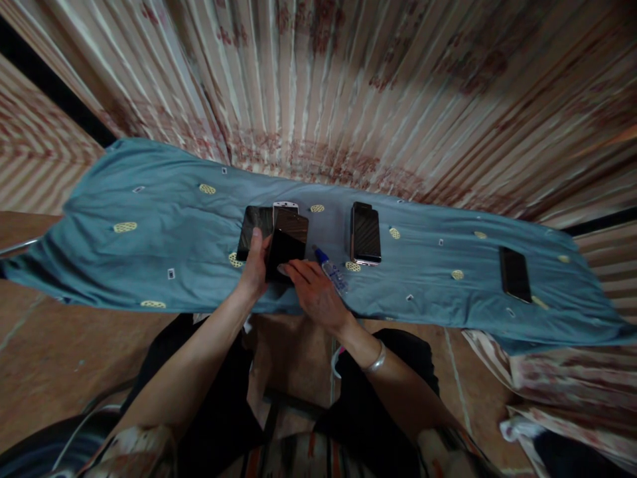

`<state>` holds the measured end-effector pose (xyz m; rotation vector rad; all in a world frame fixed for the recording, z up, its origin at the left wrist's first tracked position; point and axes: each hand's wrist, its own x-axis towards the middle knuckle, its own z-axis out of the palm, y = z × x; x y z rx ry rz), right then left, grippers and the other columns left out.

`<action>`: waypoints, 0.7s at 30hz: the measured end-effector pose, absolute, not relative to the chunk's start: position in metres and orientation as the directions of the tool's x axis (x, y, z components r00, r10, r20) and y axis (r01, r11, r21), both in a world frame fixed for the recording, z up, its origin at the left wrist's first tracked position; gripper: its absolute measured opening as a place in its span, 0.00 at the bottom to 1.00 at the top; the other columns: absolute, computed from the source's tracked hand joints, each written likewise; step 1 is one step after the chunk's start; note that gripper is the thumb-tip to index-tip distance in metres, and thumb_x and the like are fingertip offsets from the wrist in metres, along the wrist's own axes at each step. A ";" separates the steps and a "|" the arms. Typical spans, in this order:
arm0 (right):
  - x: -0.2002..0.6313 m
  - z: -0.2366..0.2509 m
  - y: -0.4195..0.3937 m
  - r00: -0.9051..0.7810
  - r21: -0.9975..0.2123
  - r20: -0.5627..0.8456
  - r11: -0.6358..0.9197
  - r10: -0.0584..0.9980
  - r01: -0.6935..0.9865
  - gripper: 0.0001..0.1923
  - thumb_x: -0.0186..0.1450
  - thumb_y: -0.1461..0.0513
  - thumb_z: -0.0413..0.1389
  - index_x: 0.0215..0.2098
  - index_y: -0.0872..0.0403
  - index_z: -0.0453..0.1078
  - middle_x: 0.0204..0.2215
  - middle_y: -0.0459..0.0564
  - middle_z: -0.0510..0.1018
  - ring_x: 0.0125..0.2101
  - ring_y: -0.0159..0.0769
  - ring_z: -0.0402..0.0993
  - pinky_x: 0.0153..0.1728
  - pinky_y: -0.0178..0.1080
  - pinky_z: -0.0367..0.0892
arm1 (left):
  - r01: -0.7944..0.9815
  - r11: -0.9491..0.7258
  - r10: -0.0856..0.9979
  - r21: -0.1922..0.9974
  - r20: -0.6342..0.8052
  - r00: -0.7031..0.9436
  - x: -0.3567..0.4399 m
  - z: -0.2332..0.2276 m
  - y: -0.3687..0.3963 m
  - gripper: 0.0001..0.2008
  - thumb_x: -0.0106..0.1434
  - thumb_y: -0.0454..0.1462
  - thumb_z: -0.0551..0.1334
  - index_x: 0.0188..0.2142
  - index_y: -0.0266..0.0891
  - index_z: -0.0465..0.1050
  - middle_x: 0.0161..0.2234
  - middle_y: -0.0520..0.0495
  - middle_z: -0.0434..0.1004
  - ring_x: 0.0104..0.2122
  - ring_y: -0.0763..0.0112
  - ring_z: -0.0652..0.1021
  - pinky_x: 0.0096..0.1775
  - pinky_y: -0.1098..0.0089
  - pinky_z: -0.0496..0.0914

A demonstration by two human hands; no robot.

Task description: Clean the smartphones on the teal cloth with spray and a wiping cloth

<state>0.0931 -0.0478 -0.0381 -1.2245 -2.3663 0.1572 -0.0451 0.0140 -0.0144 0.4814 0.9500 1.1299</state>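
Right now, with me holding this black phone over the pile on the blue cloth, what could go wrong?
1. The black phone is pinched only at its edges by the left hand and right hand; it could slip onto the stacked phones.
2. The small bottle lies by your right hand and might get knocked.

One head camera looks steeply down, close over the blue cloth [149, 252].
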 end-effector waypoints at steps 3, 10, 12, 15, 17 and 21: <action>0.094 -0.039 -0.046 -0.467 -0.303 0.358 0.574 0.809 0.761 0.20 0.71 0.70 0.50 0.60 0.59 0.69 0.54 0.59 0.76 0.54 0.42 0.71 0.59 0.46 0.70 | -0.539 0.408 0.907 0.737 -0.397 0.143 -0.042 -0.012 0.013 0.34 0.69 0.59 0.48 0.52 0.37 0.77 0.34 0.42 0.84 0.36 0.56 0.83 0.33 0.64 0.76; 0.084 -0.042 -0.056 -0.545 -0.297 0.354 0.644 0.760 0.705 0.20 0.72 0.68 0.51 0.61 0.57 0.68 0.54 0.57 0.76 0.53 0.42 0.71 0.58 0.45 0.72 | -0.535 0.393 0.913 0.748 -0.388 0.129 -0.046 -0.014 0.014 0.32 0.70 0.58 0.48 0.52 0.37 0.77 0.34 0.43 0.84 0.35 0.57 0.83 0.31 0.66 0.75; 0.085 -0.042 -0.053 -0.530 -0.302 0.355 0.632 0.770 0.714 0.21 0.71 0.69 0.50 0.61 0.57 0.68 0.55 0.58 0.76 0.53 0.42 0.71 0.58 0.46 0.71 | -0.540 0.397 0.910 0.742 -0.394 0.128 -0.046 -0.015 0.013 0.32 0.70 0.58 0.48 0.51 0.37 0.77 0.34 0.43 0.84 0.34 0.58 0.83 0.31 0.67 0.75; 0.090 -0.039 -0.046 -0.487 -0.306 0.356 0.592 0.798 0.746 0.21 0.71 0.70 0.50 0.61 0.57 0.68 0.56 0.59 0.75 0.54 0.43 0.71 0.59 0.48 0.70 | -0.534 0.425 0.901 0.731 -0.399 0.171 -0.042 -0.019 0.010 0.32 0.69 0.59 0.51 0.49 0.36 0.78 0.33 0.42 0.84 0.34 0.59 0.83 0.30 0.68 0.74; 0.092 -0.037 -0.042 -0.472 -0.294 0.358 0.577 0.806 0.762 0.21 0.71 0.70 0.50 0.61 0.59 0.69 0.56 0.61 0.75 0.54 0.44 0.71 0.60 0.48 0.70 | -0.518 0.442 0.894 0.732 -0.408 0.186 -0.039 -0.022 0.008 0.32 0.69 0.58 0.51 0.47 0.34 0.79 0.32 0.42 0.84 0.33 0.61 0.83 0.29 0.70 0.73; 0.088 -0.037 -0.043 -0.481 -0.286 0.341 0.577 0.807 0.765 0.22 0.70 0.70 0.49 0.61 0.61 0.68 0.56 0.63 0.75 0.53 0.46 0.70 0.58 0.49 0.71 | -0.506 0.433 0.898 0.746 -0.403 0.174 -0.036 -0.028 0.005 0.30 0.68 0.57 0.54 0.45 0.33 0.79 0.32 0.43 0.83 0.34 0.63 0.82 0.29 0.71 0.72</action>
